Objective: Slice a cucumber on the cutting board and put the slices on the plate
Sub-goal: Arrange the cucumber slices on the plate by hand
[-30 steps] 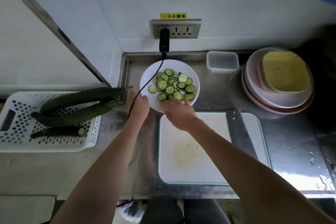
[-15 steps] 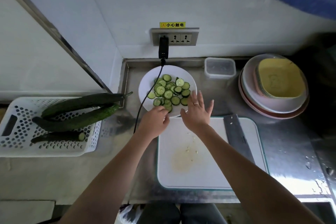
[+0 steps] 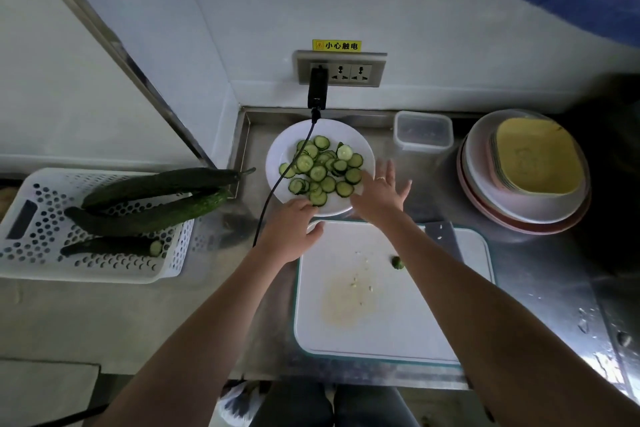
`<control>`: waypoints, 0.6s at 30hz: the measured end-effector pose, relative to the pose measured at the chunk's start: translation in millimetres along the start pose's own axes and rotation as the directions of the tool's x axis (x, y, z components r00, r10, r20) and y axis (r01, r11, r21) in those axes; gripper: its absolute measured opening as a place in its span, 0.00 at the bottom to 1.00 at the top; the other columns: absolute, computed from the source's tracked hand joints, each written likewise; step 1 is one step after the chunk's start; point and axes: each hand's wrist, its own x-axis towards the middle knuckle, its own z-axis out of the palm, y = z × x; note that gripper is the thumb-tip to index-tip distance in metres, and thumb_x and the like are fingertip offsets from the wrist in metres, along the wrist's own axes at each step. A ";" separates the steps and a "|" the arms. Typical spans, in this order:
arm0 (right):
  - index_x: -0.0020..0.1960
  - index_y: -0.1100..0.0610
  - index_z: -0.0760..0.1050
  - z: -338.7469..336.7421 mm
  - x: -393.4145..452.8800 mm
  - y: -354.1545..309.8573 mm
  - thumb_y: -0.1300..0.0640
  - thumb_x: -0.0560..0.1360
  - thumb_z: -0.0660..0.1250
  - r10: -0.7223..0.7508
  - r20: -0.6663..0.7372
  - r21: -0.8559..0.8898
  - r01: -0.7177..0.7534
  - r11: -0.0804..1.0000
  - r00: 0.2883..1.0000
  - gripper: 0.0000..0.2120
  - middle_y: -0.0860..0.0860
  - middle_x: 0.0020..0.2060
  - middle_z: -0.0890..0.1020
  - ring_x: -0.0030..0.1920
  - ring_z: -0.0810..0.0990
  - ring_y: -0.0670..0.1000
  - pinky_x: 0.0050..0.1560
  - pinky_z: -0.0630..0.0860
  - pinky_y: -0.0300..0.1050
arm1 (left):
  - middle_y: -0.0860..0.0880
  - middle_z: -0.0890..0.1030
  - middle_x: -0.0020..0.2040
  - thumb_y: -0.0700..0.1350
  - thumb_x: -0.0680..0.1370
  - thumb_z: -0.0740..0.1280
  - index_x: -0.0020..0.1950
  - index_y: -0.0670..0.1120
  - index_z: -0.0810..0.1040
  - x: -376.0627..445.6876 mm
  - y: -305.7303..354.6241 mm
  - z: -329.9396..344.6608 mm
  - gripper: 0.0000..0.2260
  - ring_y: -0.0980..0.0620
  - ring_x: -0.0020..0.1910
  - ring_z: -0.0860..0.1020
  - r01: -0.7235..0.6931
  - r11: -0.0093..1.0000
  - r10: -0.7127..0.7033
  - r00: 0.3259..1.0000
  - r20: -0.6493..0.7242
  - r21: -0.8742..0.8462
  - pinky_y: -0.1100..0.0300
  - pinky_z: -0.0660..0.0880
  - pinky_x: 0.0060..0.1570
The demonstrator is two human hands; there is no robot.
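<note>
A black cable (image 3: 277, 184) hangs from a plug (image 3: 317, 88) in the wall socket (image 3: 341, 69) and runs across the white plate (image 3: 280, 149), over some of the cucumber slices (image 3: 322, 172) piled there. The left hand (image 3: 289, 234) sits at the plate's near rim, its fingers bent down onto the nearest slices; whether its grip is closed on one cannot be told. The right hand (image 3: 379, 196) is spread flat, fingers apart and holding nothing, over the plate's right edge, with a ring on one finger.

The cutting board (image 3: 391, 319), just in front of the plate, carries a wet stain, pale crumbs and a small green cucumber end (image 3: 398, 262) beside the right forearm. A cleaver (image 3: 443, 239) lies at the board's far right corner, mostly hidden by that forearm.

Left of the steel surface (image 3: 540, 288), a white perforated basket (image 3: 38, 253) holds two whole cucumbers (image 3: 156, 198) and a cut piece (image 3: 114, 245). At the back stand a clear lidded box (image 3: 423, 131) and a stack of plates (image 3: 519, 184) topped with yellow ones. Water drops gleam on the surface at right. The walls are white, with a yellow warning label (image 3: 336, 45) above the socket.
</note>
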 end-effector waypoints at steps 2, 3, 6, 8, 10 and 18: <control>0.75 0.44 0.54 2.0 1.3 -4.2 0.54 0.74 0.59 -0.062 0.110 -0.025 0.065 0.998 0.992 0.31 0.52 0.77 0.41 0.74 0.32 0.52 0.68 0.36 0.70 | 0.48 0.76 0.62 0.53 0.78 0.59 0.62 0.43 0.77 -1.7 0.2 -1.5 0.19 0.49 0.64 0.71 0.027 0.999 -0.027 1.000 0.011 -0.034 0.58 0.68 0.58; 0.76 0.42 0.52 3.2 0.0 -5.1 0.54 0.74 0.59 -0.095 0.140 -0.041 0.102 0.994 0.986 0.32 0.51 0.77 0.40 0.74 0.32 0.52 0.68 0.36 0.70 | 0.48 0.76 0.63 0.51 0.78 0.60 0.64 0.43 0.75 -1.8 1.0 -2.9 0.18 0.50 0.65 0.70 0.039 0.998 -0.038 0.999 0.024 -0.057 0.59 0.67 0.60; 0.77 0.44 0.48 4.5 -4.1 0.0 0.54 0.76 0.58 -0.088 0.104 -0.012 0.090 0.996 0.991 0.33 0.49 0.77 0.41 0.75 0.36 0.50 0.71 0.38 0.67 | 0.48 0.76 0.63 0.49 0.78 0.61 0.65 0.44 0.74 -2.6 0.5 -7.0 0.17 0.51 0.65 0.70 0.082 0.990 -0.079 0.996 0.032 -0.113 0.59 0.67 0.60; 0.76 0.47 0.52 3.1 -5.4 5.7 0.56 0.76 0.58 -0.020 0.040 0.073 0.017 0.997 0.999 0.31 0.48 0.77 0.46 0.76 0.39 0.50 0.72 0.40 0.65 | 0.50 0.76 0.62 0.48 0.78 0.61 0.64 0.45 0.75 -3.6 -0.7 -8.3 0.16 0.51 0.64 0.71 0.102 0.987 -0.105 0.994 -0.017 -0.128 0.59 0.68 0.59; 0.74 0.43 0.59 5.3 -5.8 9.9 0.55 0.76 0.58 -0.043 0.043 0.052 0.041 0.998 0.998 0.27 0.51 0.77 0.46 0.76 0.38 0.51 0.72 0.39 0.66 | 0.51 0.75 0.63 0.47 0.77 0.62 0.64 0.45 0.75 -3.2 -0.6 -8.7 0.16 0.51 0.64 0.70 0.109 0.987 -0.112 0.993 -0.023 -0.121 0.58 0.67 0.60; 0.73 0.39 0.57 0.7 -5.0 18.4 0.57 0.77 0.57 -0.119 0.005 -0.018 0.119 0.993 0.993 0.28 0.49 0.77 0.47 0.76 0.38 0.52 0.71 0.39 0.67 | 0.49 0.76 0.55 0.40 0.73 0.63 0.46 0.43 0.78 -1.6 5.0 -8.9 0.05 0.50 0.57 0.72 0.085 0.994 -0.086 0.996 -0.013 -0.065 0.59 0.69 0.51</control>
